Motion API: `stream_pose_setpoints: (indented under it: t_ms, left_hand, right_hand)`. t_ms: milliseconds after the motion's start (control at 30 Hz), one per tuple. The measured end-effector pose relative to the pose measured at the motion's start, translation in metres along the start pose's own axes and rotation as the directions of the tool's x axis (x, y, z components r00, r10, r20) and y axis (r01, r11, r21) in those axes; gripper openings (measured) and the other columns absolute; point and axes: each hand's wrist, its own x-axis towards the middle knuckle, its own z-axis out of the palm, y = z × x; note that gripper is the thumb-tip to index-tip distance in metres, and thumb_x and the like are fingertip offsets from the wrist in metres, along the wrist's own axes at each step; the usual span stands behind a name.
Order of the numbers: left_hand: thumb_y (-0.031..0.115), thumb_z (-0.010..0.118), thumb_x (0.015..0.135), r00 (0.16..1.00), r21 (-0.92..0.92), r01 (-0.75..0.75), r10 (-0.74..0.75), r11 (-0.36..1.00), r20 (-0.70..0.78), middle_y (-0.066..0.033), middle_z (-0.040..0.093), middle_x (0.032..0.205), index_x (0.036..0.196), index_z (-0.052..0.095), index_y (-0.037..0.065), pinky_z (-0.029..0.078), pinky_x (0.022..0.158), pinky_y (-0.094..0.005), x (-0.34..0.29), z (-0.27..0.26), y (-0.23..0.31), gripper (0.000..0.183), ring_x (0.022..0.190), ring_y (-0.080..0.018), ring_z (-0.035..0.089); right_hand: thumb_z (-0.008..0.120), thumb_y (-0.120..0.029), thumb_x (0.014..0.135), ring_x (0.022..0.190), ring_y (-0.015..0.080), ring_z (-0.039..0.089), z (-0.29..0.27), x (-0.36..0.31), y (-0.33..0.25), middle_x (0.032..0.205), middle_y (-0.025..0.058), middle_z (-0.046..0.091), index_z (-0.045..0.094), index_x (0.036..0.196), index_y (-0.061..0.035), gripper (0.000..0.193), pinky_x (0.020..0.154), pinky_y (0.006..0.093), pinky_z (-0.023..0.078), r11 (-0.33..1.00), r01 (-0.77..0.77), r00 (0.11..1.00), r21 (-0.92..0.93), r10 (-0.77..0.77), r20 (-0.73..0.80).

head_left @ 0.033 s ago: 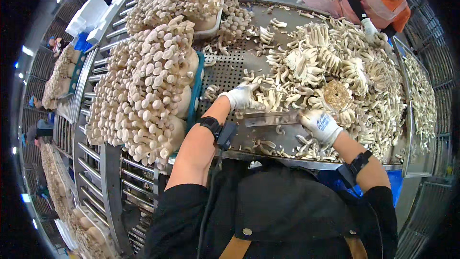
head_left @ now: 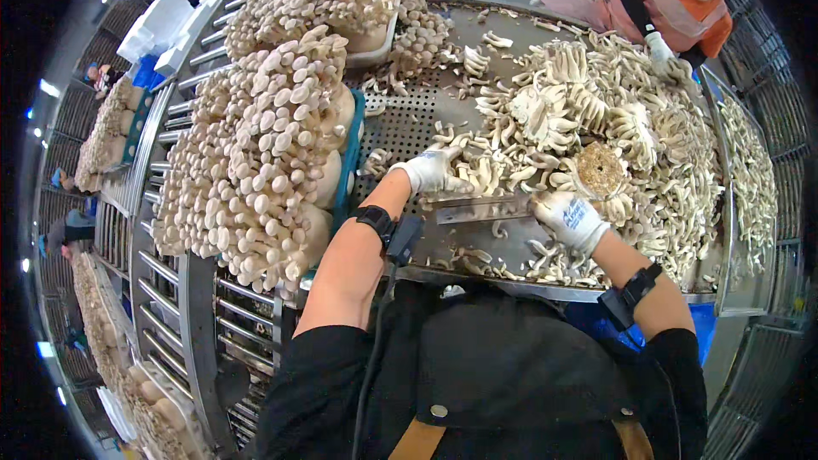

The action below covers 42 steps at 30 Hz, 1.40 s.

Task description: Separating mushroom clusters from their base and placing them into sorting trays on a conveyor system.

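To the left of the person's white-gloved left hand (head_left: 433, 172), a dense mass of round-capped, pale brown mushrooms (head_left: 264, 153) stands by a teal plastic tray (head_left: 348, 158), while that hand reaches over the grey metal bench (head_left: 417, 237) beside loose pale stems (head_left: 484, 172), though whether its fingers grip any cannot be told. Just nearer the body than its fingertips lies the free end of a long, flat metal blade (head_left: 481, 211), gripped at its other end by the white-gloved right hand (head_left: 573, 221), beyond which sits a round, crumbly brown block (head_left: 590, 177), with heaped cream-coloured mushrooms (head_left: 673, 158) spreading rightward.
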Motion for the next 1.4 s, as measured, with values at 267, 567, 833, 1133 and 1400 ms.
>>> stream_pose_setpoints:
  t_ms: [267, 567, 833, 1133, 1400]
  left_hand:
    - [0.047, 0.074, 0.069, 1.0, -0.152, 0.026, -0.023, 0.988, 0.02, -0.0279, 0.046, 0.13, 0.141, 0.031, 0.004, 0.037, 0.101, -0.0387, 0.01, 0.014, -0.026, 0.094, 0.122, -0.0375, 0.045]
    - [0.051, 0.074, 0.066, 0.996, 0.031, 0.077, -0.076, 0.997, -0.045, -0.0332, 0.043, 0.129, 0.126, 0.05, 0.003, 0.032, 0.104, -0.0413, -0.009, 0.012, 0.001, 0.08, 0.125, -0.0443, 0.037]
    - [0.051, 0.073, 0.064, 0.989, -0.056, 0.056, -0.063, 0.997, -0.136, -0.032, 0.043, 0.128, 0.124, 0.052, 0.004, 0.035, 0.102, -0.0387, -0.014, 0.01, -0.006, 0.079, 0.12, -0.0418, 0.042]
    - [0.018, 0.072, 0.071, 0.873, -0.069, -0.07, 0.027, 0.995, -0.488, -0.0187, 0.061, 0.108, 0.11, 0.06, 0.003, 0.038, 0.101, -0.0405, -0.099, 0.019, 0.048, 0.044, 0.108, -0.033, 0.055]
    - [0.022, 0.066, 0.078, 0.98, 0.194, 0.198, -0.198, 0.961, -0.017, -0.017, 0.061, 0.11, 0.119, 0.053, 0.011, 0.047, 0.089, -0.0434, -0.068, 0.099, 0.023, 0.044, 0.103, -0.0336, 0.059]
  right_hand:
    - [0.054, -0.008, 0.074, 0.075, 0.0329, 0.061, 0.01, 0.04, -0.008, 0.08, 0.0143, 0.058, 0.052, 0.093, -0.0069, 0.019, 0.062, 0.0424, 0.05, 0.999, -0.001, 0.996, 0.05, -0.003, 0.091]
    - [0.048, -0.008, 0.081, 0.075, 0.0346, 0.064, -0.009, 0.072, -0.006, 0.088, 0.0171, 0.06, 0.05, 0.102, -0.0067, 0.022, 0.064, 0.0439, 0.051, 0.99, 0.062, 0.917, 0.126, -0.107, 0.385]
    - [0.048, -0.01, 0.082, 0.081, 0.0362, 0.064, 0.051, 0.109, -0.027, 0.093, 0.0201, 0.061, 0.052, 0.1, -0.0052, 0.02, 0.068, 0.044, 0.052, 0.99, -0.034, 0.872, 0.136, -0.037, 0.488]
    - [0.042, -0.01, 0.085, 0.09, 0.0356, 0.062, 0.055, 0.139, 0.006, 0.097, 0.0194, 0.062, 0.055, 0.098, -0.007, 0.018, 0.075, 0.0437, 0.05, 0.946, -0.222, 0.953, 0.238, 0.158, 0.259]
    - [0.051, -0.014, 0.083, 0.079, 0.0385, 0.06, -0.006, 0.072, -0.024, 0.082, 0.0207, 0.06, 0.053, 0.09, -0.0031, 0.013, 0.069, 0.045, 0.048, 0.918, -0.259, 0.964, 0.302, 0.227, 0.139]
